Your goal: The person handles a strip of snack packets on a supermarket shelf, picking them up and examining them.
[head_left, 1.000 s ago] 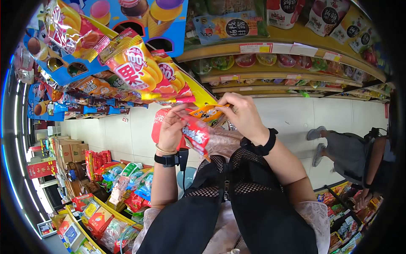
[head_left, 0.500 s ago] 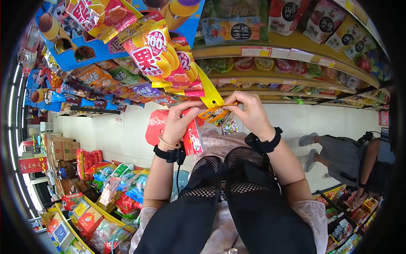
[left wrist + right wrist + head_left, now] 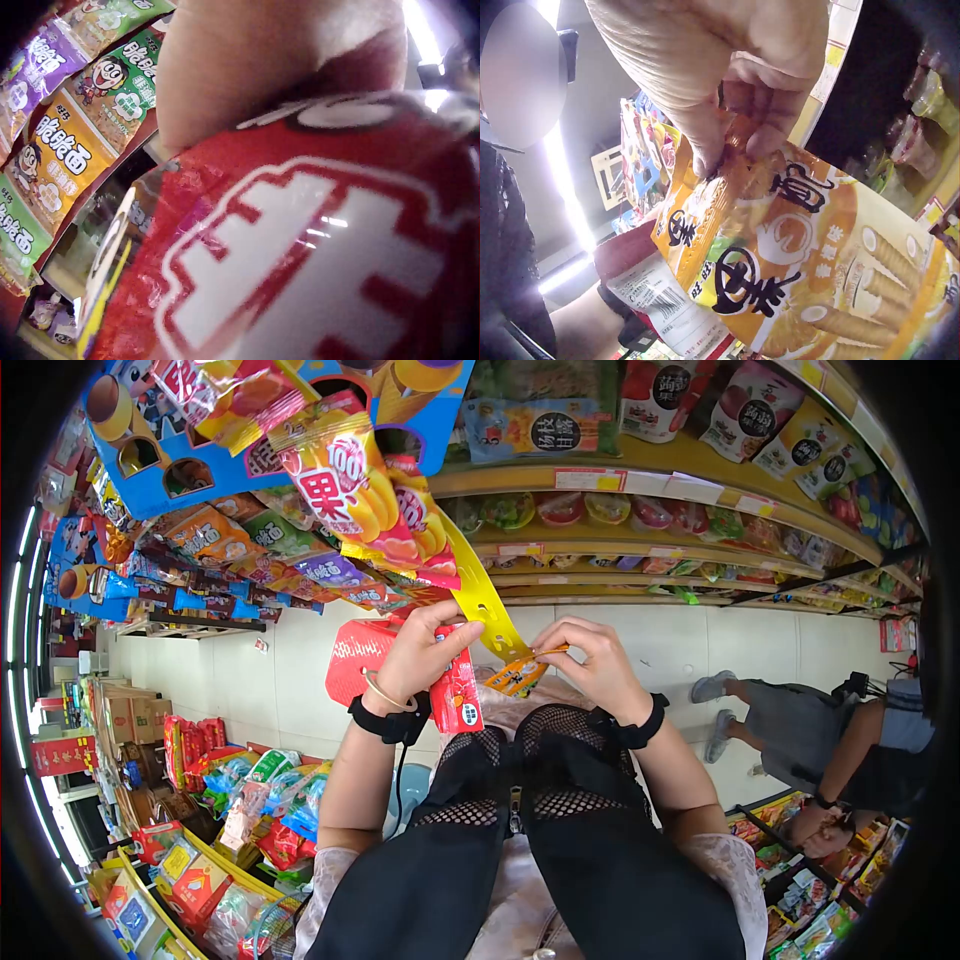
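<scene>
In the head view the left hand (image 3: 415,655) holds a red packet (image 3: 456,695), its thumb and fingers beside the yellow hanging strip (image 3: 486,610). The right hand (image 3: 597,668) pinches the top edge of an orange packet (image 3: 519,674) at the strip's lower end. The right wrist view has the right hand (image 3: 720,67) gripping the crimped edge of this orange packet (image 3: 780,255), with the red packet (image 3: 667,300) behind it. In the left wrist view the red packet (image 3: 300,247) fills much of the picture below the left hand (image 3: 262,60); the fingertips are hidden.
Fruit candy bags (image 3: 345,485) hang on the strip above the hands. Shelves (image 3: 640,482) of pouches and jelly cups stand behind. A red bag or box (image 3: 357,657) lies beyond the left hand. Another person (image 3: 830,750) is at the right; bagged goods (image 3: 265,800) fill the lower left.
The right hand has moved down and away from the left hand with the orange packet's edge. More of the yellow strip shows between the hands. The left hand has swung in from the red packet's blurred motion.
</scene>
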`<state>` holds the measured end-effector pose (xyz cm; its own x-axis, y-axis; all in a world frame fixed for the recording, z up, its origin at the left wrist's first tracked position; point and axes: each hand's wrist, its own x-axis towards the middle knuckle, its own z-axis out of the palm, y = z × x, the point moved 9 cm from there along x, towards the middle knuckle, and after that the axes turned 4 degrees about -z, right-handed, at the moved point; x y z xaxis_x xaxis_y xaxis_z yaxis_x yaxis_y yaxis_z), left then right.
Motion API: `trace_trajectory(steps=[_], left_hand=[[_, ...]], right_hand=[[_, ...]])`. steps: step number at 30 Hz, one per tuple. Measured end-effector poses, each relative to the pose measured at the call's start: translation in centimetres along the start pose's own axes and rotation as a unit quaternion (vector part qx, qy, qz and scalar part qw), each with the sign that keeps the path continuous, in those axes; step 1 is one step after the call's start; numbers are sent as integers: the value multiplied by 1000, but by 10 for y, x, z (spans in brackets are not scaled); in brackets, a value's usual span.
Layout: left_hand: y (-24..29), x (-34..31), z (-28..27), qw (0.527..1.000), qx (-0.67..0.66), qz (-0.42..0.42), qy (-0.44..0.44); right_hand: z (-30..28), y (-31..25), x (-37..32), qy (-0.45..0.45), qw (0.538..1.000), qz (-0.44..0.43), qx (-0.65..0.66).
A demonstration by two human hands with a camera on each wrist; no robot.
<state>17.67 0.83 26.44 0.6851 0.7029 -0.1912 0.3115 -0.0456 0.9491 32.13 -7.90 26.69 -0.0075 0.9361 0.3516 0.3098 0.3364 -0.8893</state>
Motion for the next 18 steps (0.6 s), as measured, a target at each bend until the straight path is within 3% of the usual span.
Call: trace_trajectory(steps=[5, 8, 10, 13, 14, 18], left_hand=[[0, 0, -1, 998, -67, -3, 3], [6, -2, -4, 999, 2, 25, 26], [15, -5, -4, 990, 86, 103, 46], [-9, -7, 1, 989, 103, 76, 77], [-8, -11, -2, 982, 101, 114, 112], [-12, -15, -3, 971, 167, 120, 124]], right_hand=[[-4, -11, 0, -15, 1000, 11, -18], [-5, -17, 1, -24, 999, 36, -17], [-8, -24, 4, 7, 999, 40, -16], [-13, -40, 16, 72, 996, 44, -8], [-11, -46, 21, 76, 997, 34, -5], [-1, -56, 30, 85, 996, 19, 1]])
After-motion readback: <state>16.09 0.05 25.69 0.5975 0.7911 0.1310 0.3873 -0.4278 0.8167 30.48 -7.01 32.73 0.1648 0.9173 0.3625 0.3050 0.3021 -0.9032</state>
